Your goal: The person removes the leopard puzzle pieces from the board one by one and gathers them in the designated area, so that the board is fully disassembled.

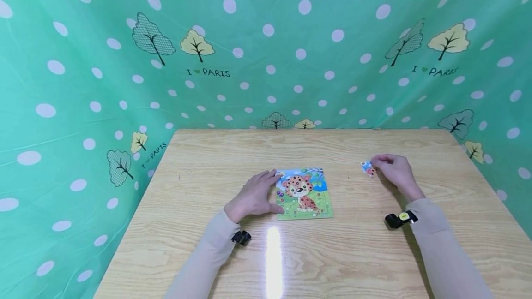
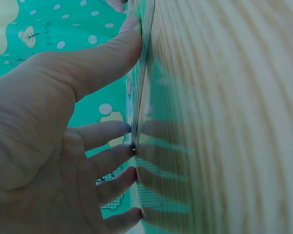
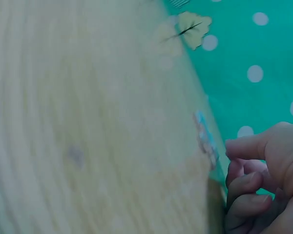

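A square picture puzzle [image 1: 305,197] with a spotted leopard cub lies flat on the wooden table. The left hand [image 1: 256,194] rests at its left side, thumb by the lower corner and fingertips by the upper one. In the left wrist view, the thumb [image 2: 107,58] touches the board's edge and the spread fingers reach the tabletop. Farther right, the right hand [image 1: 395,170] hovers at a small colourful puzzle piece [image 1: 367,168], possibly more than one. In the blurred right wrist view, a narrow gap separates this piece [image 3: 206,141] from the bent fingers; nothing shows between thumb and forefinger.
The wooden table [image 1: 199,253] carries a bright light reflection near its front. Behind and beside it hangs a green dotted cloth [image 1: 287,68] printed with trees. Dark camera mounts sit on the left wrist [image 1: 241,238] and right wrist [image 1: 401,219].
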A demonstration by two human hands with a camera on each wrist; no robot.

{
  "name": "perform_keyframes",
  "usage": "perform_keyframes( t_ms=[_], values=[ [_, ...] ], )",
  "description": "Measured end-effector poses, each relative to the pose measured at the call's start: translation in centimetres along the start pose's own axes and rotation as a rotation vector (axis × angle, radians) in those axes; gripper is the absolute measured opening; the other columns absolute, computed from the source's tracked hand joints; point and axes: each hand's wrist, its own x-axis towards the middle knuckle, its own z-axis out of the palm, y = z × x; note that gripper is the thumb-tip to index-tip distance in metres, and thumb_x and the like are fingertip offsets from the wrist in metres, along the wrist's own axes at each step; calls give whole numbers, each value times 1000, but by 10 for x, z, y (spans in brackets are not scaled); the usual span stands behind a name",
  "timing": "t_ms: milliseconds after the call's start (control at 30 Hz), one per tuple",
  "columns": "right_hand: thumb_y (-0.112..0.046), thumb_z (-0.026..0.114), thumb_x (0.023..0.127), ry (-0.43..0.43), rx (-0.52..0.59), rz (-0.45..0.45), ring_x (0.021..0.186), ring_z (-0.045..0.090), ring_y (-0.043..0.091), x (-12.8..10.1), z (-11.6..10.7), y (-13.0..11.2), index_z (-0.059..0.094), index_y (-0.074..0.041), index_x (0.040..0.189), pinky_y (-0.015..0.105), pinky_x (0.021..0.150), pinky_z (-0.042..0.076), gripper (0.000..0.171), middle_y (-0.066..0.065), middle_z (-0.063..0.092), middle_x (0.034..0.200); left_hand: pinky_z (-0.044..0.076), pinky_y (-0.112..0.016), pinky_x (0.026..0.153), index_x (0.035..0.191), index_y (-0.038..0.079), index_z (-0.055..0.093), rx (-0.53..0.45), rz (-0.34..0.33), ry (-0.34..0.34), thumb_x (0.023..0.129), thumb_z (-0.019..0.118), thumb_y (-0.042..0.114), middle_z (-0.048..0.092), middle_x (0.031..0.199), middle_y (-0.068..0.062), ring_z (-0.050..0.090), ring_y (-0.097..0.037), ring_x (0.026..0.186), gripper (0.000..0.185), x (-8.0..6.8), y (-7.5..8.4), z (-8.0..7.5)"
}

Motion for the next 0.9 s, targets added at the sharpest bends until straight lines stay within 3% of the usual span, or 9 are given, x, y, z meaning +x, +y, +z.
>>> perform_keyframes(
  t_ms=[133,233,567,900],
  values=[
    [-40,58,109,-16,45,-21,104,64,23,-5,6,-11,65,4,138,21,78,51,53,25,69,128,20,-57,135,167,14,37,14,-3,-4,79,91,54,27,177,-8,25,-34,164,111,0,-1,1],
    [-38,59,108,-38,55,-58,99,62,19,-8,15,-22,67,2,136,17,75,51,49,20,69,122,20,-57,135,166,14,37,8,-9,-2,78,91,53,27,177,-8,25,-34,164,111,0,-1,0],
    [-25,67,104,-58,13,-205,102,66,25,-19,58,-47,76,-1,121,28,87,51,30,19,76,116,20,-58,135,166,13,38,-2,-2,3,79,91,52,27,177,-10,25,-36,164,109,0,-1,0],
    [-26,73,101,-163,4,-335,94,68,21,-33,95,-79,81,-10,118,32,80,53,24,11,80,116,16,-58,136,166,18,40,-11,3,-14,82,89,51,24,178,-8,21,-35,165,103,-1,0,1]
  ],
)
